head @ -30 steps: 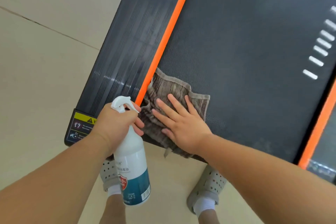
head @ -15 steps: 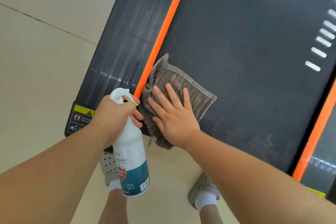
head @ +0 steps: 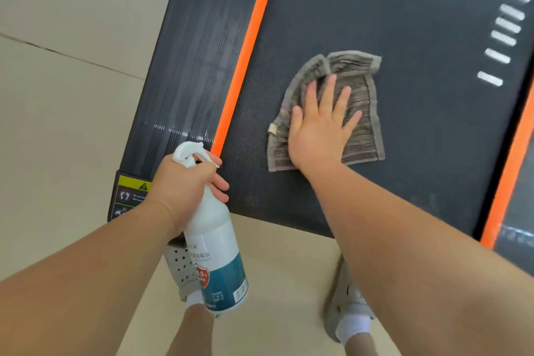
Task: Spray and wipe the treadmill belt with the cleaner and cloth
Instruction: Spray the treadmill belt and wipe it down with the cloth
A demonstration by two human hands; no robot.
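Note:
The dark textured treadmill belt [head: 390,9] fills the upper right, bordered by orange stripes. A grey-brown striped cloth [head: 361,89] lies flat on the belt, well right of the left orange stripe [head: 248,46]. My right hand [head: 320,124] presses on the cloth, palm down, fingers spread. My left hand [head: 187,185] grips the neck of a white spray bottle [head: 219,254] with a teal label, held over the floor at the belt's near-left corner, nozzle up.
A black ribbed side rail [head: 185,61] with a yellow warning sticker [head: 130,193] runs left of the belt. White dashes [head: 502,37] mark the belt at the right. Beige floor tiles [head: 66,95] surround the treadmill. My feet in grey perforated shoes [head: 346,306] stand at its end.
My right hand has slid the cloth to the right and further up the belt, away from the left orange stripe. The left hand and bottle have hardly moved.

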